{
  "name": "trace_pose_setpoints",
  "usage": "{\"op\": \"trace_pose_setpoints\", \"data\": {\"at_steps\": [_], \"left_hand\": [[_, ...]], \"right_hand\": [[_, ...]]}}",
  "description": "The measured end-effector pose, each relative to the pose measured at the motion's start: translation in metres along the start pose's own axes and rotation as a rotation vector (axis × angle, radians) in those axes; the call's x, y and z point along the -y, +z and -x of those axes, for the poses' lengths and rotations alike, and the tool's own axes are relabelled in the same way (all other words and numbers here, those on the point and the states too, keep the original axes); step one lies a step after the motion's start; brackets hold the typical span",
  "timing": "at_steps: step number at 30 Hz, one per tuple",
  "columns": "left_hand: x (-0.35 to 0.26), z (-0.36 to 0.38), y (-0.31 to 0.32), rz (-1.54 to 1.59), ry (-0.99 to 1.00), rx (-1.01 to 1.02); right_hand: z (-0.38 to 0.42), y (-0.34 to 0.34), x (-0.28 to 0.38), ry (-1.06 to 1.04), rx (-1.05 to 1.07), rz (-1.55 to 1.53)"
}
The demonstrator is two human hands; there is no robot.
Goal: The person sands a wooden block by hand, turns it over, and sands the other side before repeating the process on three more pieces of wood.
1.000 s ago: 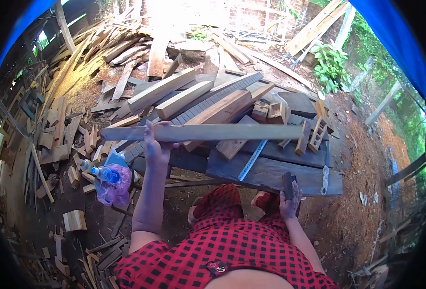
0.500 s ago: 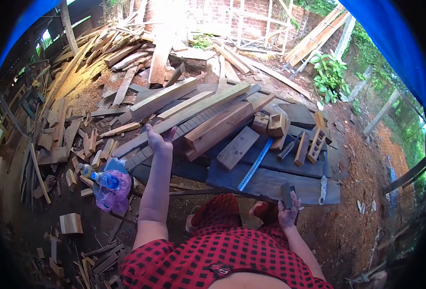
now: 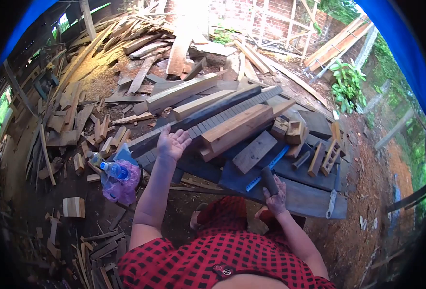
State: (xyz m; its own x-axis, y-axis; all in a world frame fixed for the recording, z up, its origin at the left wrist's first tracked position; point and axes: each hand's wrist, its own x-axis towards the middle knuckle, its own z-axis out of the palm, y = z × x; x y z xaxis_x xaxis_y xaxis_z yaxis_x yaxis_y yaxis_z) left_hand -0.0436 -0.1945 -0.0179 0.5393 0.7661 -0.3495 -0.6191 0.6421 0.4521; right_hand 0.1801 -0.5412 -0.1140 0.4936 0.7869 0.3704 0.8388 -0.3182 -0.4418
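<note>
There is one dark block (image 3: 269, 181), one ruler (image 3: 278, 157), one pink bag (image 3: 124, 189), one leafy plant (image 3: 348, 85) and one wooden piece with holes (image 3: 331, 157). I see two bottles (image 3: 113, 170). The other wooden pieces (image 3: 242, 126) are too many to count exactly.

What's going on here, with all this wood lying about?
Someone in a red-and-black checked shirt is working with wood at a table. The right hand has a dark block in its grip, above the near side of the table. The left hand is open, palm up, close to a long dark-sided board; whether it touches is hard to tell. A blue ruler lies among the wood pieces.
</note>
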Motion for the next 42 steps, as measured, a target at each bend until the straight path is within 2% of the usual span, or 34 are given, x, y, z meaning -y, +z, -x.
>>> {"op": "trace_pose_setpoints", "data": {"at_steps": [3,5,7,9,11,12,14,15,17,18,20,24,26,30,32,33,35,36,37,39,42], "left_hand": [[-0.011,0.014,0.010,-0.094,-0.025,-0.017],[-0.023,0.011,0.012,-0.278,-0.033,0.274],[-0.039,-0.007,0.025,-0.339,0.013,0.268],[-0.057,-0.040,0.036,-0.858,0.353,0.126],[-0.081,-0.097,0.022,-1.194,0.557,-0.033],[-0.091,-0.112,0.019,-1.195,0.561,-0.025],[-0.109,-0.136,0.015,-2.102,1.094,-0.465],[-0.114,-0.147,0.011,-2.103,1.101,-0.448],[-0.123,-0.166,0.004,-2.195,0.938,-0.558],[-0.127,-0.170,0.004,-2.195,0.944,-0.537],[-0.130,-0.178,0.003,-2.147,0.524,-0.501],[-0.129,-0.182,0.004,-2.196,0.533,-0.524],[-0.124,-0.177,0.007,-2.291,0.500,-0.646],[-0.118,-0.163,-0.001,-2.248,0.596,-0.534],[-0.114,-0.165,-0.015,-2.169,0.891,-0.342],[-0.112,-0.172,-0.025,-2.178,0.899,-0.333],[-0.103,-0.174,-0.034,-1.909,1.049,-0.081],[-0.094,-0.169,-0.034,-1.909,1.161,-0.092],[-0.090,-0.168,-0.029,-1.913,1.164,-0.086],[-0.081,-0.152,-0.008,-1.876,1.378,-0.035],[-0.075,-0.134,0.046,-1.832,1.406,0.008]], "right_hand": [[-0.001,0.007,-0.003,-0.004,-0.004,-0.002],[0.000,0.009,-0.001,-0.024,0.020,0.021],[-0.001,0.009,0.000,-0.034,0.005,0.059],[-0.004,0.005,0.006,-0.035,0.025,0.071],[-0.003,0.006,0.006,-0.027,0.032,0.085],[-0.002,0.008,0.003,-0.023,0.054,0.112],[-0.004,0.008,0.001,-0.007,0.064,0.141],[-0.005,0.007,0.003,-0.016,0.079,0.149],[-0.005,0.007,0.004,-0.011,0.089,0.164],[-0.006,0.009,0.003,-0.012,0.089,0.156],[-0.005,0.008,0.003,0.006,0.081,0.158],[-0.006,0.008,0.002,0.007,0.113,0.158],[-0.006,0.009,0.001,0.009,0.104,0.163],[-0.005,0.007,0.002,0.023,0.087,0.132],[-0.007,0.008,0.003,0.020,0.081,0.140],[-0.006,0.008,0.002,0.007,0.090,0.166],[-0.006,0.009,0.001,-0.001,0.096,0.188],[-0.005,0.009,0.001,-0.005,0.094,0.189],[-0.005,0.008,0.000,-0.011,0.092,0.190],[-0.005,0.007,0.001,-0.002,0.086,0.174],[-0.004,0.007,0.002,0.003,0.091,0.160]]}}
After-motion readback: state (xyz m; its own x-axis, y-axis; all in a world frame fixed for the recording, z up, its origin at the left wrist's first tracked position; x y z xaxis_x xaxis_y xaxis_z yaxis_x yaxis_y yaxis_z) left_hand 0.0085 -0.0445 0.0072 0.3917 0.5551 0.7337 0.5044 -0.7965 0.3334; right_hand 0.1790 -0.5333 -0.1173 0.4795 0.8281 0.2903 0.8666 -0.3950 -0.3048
